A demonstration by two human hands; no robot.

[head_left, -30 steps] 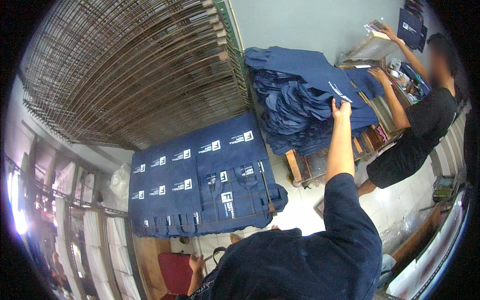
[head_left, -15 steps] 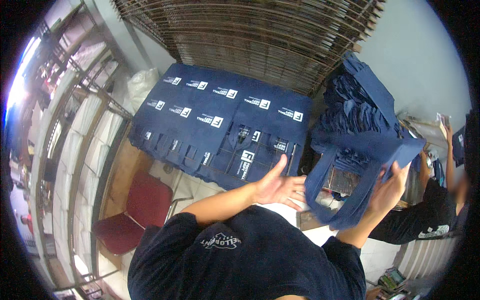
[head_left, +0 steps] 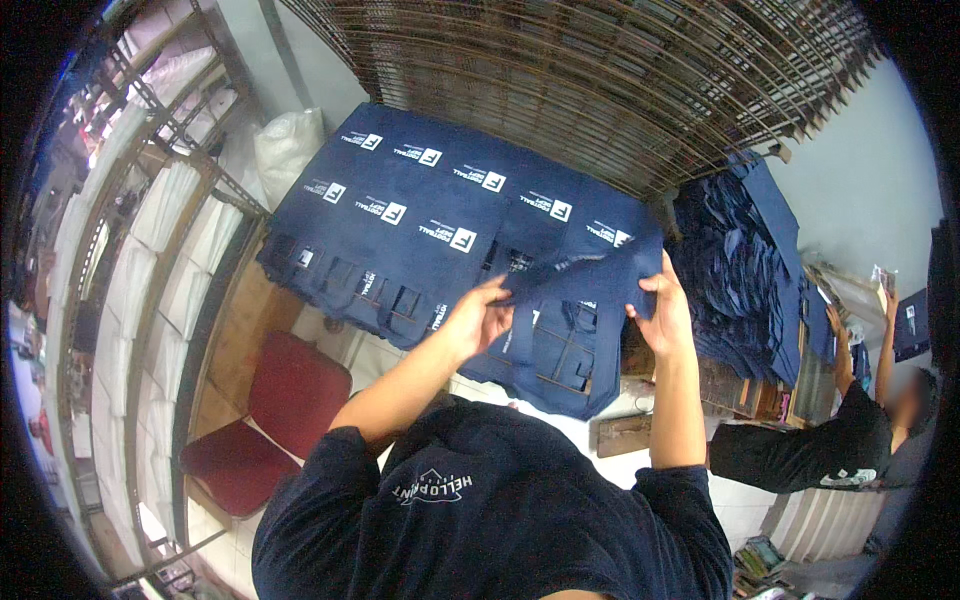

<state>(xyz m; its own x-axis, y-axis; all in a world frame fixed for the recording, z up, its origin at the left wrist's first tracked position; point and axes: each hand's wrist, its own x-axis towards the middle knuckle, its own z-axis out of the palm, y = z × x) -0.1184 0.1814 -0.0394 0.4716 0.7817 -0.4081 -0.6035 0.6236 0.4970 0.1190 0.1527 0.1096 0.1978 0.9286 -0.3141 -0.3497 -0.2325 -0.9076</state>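
A navy fabric tote bag [head_left: 595,278] is stretched between my two hands above the near right part of the display of bags. My left hand [head_left: 480,320] pinches its left edge, fingers bent. At its right edge my right hand [head_left: 665,308] grips the cloth between thumb and fingers. The bag's loop handles hang toward me. Under and beyond it, navy tote bags with white prints [head_left: 400,200] lie flat in overlapping rows. To the right rises a thick stack of navy bags [head_left: 735,265].
A tall stack of wire drying racks [head_left: 600,80] slants overhead. A red chair [head_left: 295,390] stands at left, near shelves of white paper stacks [head_left: 150,260]. A white plastic sack [head_left: 290,145] sits behind the bags. Another person [head_left: 810,445] in black works at right, arms raised.
The tote bag has moved from beside the stack on the right to over the laid-out bags. My left hand has gone from spread fingers to gripping its left edge.
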